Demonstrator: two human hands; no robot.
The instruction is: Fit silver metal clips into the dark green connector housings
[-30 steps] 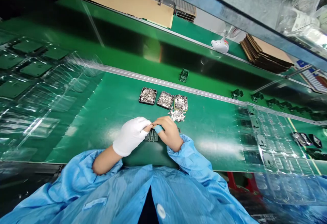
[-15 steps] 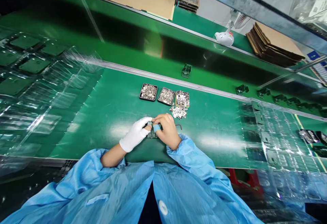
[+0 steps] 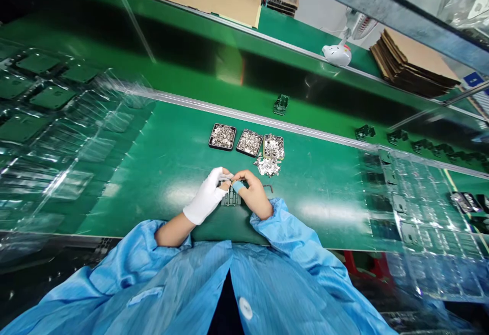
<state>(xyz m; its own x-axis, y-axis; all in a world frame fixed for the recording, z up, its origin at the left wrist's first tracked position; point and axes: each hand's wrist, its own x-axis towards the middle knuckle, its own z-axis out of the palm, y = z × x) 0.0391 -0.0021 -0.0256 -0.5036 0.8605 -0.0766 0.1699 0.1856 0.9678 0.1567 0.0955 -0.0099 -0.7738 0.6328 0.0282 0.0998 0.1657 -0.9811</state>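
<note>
"White glove (image 3: 199, 203) on the left hand (image 3: 210, 192), blue wrap (image 3: 237, 186) on one digit of the bare right hand (image 3: 255, 195). What's at the fingers?"

"One green board (image 3: 231, 200), between the two hands, in front of the body. Both sets of fingertips are drawn in narrow at its far edge; whether they pinch some small piece, I can't tell."

"And next?"

"One bent rod (image 3: 270, 189), just right of the right hand. Farther off, one loose pile (image 3: 268, 167) of metal bits, then three small trays (image 3: 220, 147) in a row, each holding bits. The pile touches the rightmost."

"Edges?"

"One metal rail (image 3: 183, 102) behind the trays, one lone assembly (image 3: 281, 104) past it. The near edge runs by the body."

"Room?"

"Green worktop (image 3: 160, 157) stretches either side, as far as clear plastic packaging (image 3: 57, 182) left and right."
</note>
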